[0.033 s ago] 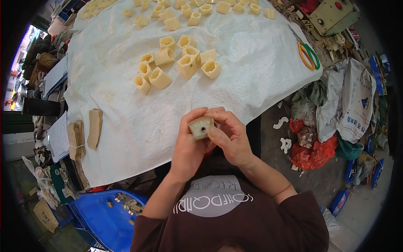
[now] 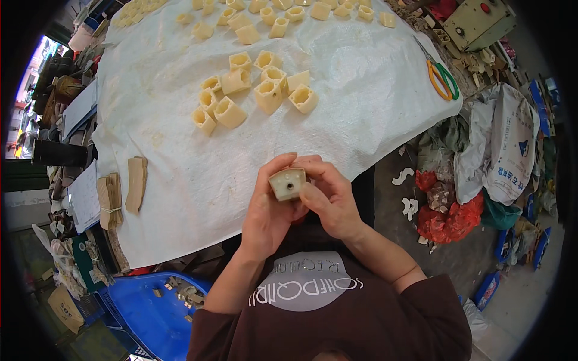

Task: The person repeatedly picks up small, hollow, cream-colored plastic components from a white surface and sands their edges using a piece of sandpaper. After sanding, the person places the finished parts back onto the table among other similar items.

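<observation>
Between both hands is a small, pale grey-green, roughly four-sided block (image 2: 286, 191) with a dark hole in its end face and a tan rim along its upper edge. My left hand (image 2: 265, 210) is closed around its left side. From the other side my right hand (image 2: 332, 195) grips it, thumb pressed at the face's right edge. The fingers hide the block's far part. Beyond the hands, a group of hollow cream-coloured pieces (image 2: 229, 112) sits on the white sheet (image 2: 343, 132). Two tan strip bundles (image 2: 136, 185) lie at the left, one of them tied.
More cream pieces (image 2: 247, 34) cover the sheet's far side. Scissors (image 2: 439, 78) with orange and green handles lie at its right edge. A blue tub (image 2: 144, 313) stands lower left. Red bags (image 2: 451, 219) and a white sack (image 2: 512, 144) are on the right.
The block has shifted slightly left and turned a little in my fingers. Both hands keep hold of it.
</observation>
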Demonstrator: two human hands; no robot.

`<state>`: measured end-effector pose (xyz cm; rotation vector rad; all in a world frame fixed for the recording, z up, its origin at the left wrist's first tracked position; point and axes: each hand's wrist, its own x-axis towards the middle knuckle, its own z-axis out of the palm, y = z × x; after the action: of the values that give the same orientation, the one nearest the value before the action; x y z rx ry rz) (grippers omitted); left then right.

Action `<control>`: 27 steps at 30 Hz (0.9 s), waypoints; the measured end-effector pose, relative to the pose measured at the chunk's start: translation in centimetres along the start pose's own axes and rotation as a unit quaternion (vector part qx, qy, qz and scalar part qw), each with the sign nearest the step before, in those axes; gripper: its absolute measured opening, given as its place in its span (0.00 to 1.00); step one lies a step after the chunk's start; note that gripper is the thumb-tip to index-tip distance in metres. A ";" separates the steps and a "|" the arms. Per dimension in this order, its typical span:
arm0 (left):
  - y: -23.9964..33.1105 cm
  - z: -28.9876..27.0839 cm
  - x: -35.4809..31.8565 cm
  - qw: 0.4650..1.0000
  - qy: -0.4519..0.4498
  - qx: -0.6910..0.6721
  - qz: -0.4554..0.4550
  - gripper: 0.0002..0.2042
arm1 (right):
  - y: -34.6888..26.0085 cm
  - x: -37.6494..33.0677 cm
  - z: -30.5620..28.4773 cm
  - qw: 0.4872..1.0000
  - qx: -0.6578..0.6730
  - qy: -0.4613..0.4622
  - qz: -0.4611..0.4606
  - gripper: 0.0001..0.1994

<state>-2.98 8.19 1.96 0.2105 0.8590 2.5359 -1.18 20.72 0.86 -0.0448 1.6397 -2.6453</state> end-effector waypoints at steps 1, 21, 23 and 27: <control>0.0 -0.1 0.0 1.000 0.017 0.023 0.005 0.19 | -0.3 -0.1 0.1 0.999 0.036 -0.004 0.039 0.11; 1.4 -1.7 -0.6 0.979 -0.005 0.182 -0.086 0.25 | -0.7 1.1 -1.1 0.941 -0.269 -0.039 -0.199 0.10; 1.6 -1.6 -0.5 0.973 -0.034 0.193 -0.123 0.27 | -0.6 1.7 -1.2 0.982 -0.145 -0.045 -0.115 0.10; 1.2 -1.4 -0.1 0.956 -0.054 0.244 -0.155 0.27 | -0.3 3.3 -1.6 0.962 0.111 -0.193 0.159 0.09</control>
<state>-3.72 6.51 1.57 0.3336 1.3479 1.9729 -4.53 22.16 0.43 -0.2500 1.1196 -2.3678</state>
